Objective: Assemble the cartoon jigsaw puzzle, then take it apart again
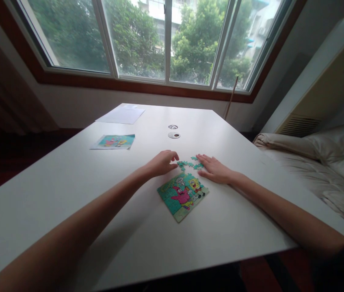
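Observation:
A nearly assembled cartoon jigsaw puzzle (183, 195) lies on the white table (68, 190) in front of me. Several loose green pieces (187, 164) sit just beyond its far edge. My left hand (162, 162) hovers at the left of those pieces, its fingers curled with the tips near them; I cannot see anything held. My right hand (213, 168) lies flat on the table to their right, fingers stretched out and touching the nearest pieces.
A printed picture sheet (113, 141) of the same cartoon lies at the left. A blank sheet of paper (120, 114) rests at the far edge. Two round cable grommets (174, 135) sit mid-table. A bed with a cream duvet (321, 162) stands to the right, windows beyond.

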A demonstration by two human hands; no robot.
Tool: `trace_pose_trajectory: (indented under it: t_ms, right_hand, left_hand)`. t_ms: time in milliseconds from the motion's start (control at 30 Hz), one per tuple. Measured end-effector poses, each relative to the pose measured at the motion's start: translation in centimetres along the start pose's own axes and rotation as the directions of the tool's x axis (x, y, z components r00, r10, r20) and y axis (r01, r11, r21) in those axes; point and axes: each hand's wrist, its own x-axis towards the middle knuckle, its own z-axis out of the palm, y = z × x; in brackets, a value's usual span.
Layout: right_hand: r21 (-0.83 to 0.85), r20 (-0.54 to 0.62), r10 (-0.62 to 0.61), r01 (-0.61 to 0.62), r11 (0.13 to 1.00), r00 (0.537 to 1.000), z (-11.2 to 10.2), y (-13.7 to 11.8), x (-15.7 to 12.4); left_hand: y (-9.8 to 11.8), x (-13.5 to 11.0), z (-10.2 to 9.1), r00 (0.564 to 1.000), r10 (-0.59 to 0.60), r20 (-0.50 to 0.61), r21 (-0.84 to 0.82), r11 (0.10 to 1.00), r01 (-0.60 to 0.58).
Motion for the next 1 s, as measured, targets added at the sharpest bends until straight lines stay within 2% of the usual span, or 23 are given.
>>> trace_pose_trajectory:
  t_ms: [167, 333, 467, 567, 600, 667, 767, 867, 1000]
  right_hand:
    - [0.011, 0.0, -0.098, 0.098, 0.995, 0.995, -0.4, -2.1, 3.2]
    - [-0.003, -0.12, -0.14, 0.14, 0.99, 0.983, -0.1, -3.1, 5.7]
    - [0.036, -0.216, -0.136, 0.148, 0.988, 0.967, -0.3, -3.4, 5.1]
    - [0.039, -0.237, -0.057, 0.068, 0.997, 0.97, -1.4, -4.0, 3.0]
    - [0.04, -0.206, -0.035, 0.044, 0.998, 0.978, -1.8, -4.3, 2.1]
    - [0.068, -0.072, -0.003, 0.008, 0.998, 0.997, -2.7, -5.0, 0.5]
    - [0.112, 0.112, -0.009, -0.004, 0.994, 0.994, -3.7, -5.9, -1.2]
    - [0.161, 0.191, -0.009, -0.023, 0.987, 0.982, -4.1, -6.5, -1.7]
    - [0.181, 0.245, 0.025, -0.071, 0.981, 0.969, -4.2, -6.9, -1.6]
  left_hand:
    - [1.3, -2.6, -1.1, 0.996, 0.005, 0.084, 0.074, 0.997, -0.011]
    - [3.8, -5.4, -0.5, 0.991, -0.027, 0.133, 0.133, 0.991, 0.009]
    - [4.8, -6.2, -0.5, 0.99, -0.038, 0.139, 0.17, 0.985, 0.014]
    - [5.1, -6.3, -0.5, 0.987, -0.035, 0.159, 0.172, 0.985, 0.007]
    - [5.1, -6.4, -0.6, 0.986, -0.031, 0.165, 0.167, 0.986, 0.003]
    - [5.4, -6.5, -0.5, 0.983, -0.024, 0.18, 0.152, 0.988, -0.004]
    - [6.0, -6.9, -0.5, 0.976, -0.002, 0.216, 0.123, 0.992, -0.025]
    - [6.2, -7.2, -0.4, 0.966, 0.085, 0.245, 0.069, 0.992, -0.104]
    - [5.4, -7.5, -0.3, 0.961, 0.197, 0.194, 0.007, 0.979, -0.202]
